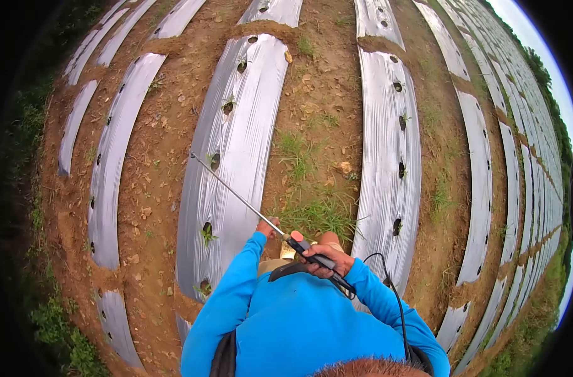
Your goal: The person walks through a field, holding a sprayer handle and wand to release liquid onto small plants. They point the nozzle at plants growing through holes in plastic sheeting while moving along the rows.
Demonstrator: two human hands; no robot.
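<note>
My right hand (329,259) is wrapped round the black handle of a spray wand (239,197), just behind a red button. Further forward, my left hand (267,227) is closed at the thin metal tube, its fingers small in view and partly hidden. The wand slants forward and left over a silver plastic mulch strip (245,113). Its bent nozzle tip (193,155) hangs near a planting hole (215,161) with a small green plant. From the handle's rear, a black hose (396,295) curves back past my right sleeve.
Another mulch-covered bed (387,138) with holes runs along the right. Between the two beds lies a brown soil path (318,94) with grass tufts (321,217). Several more strips stretch away on both sides. Dark bushes (54,320) edge the far left.
</note>
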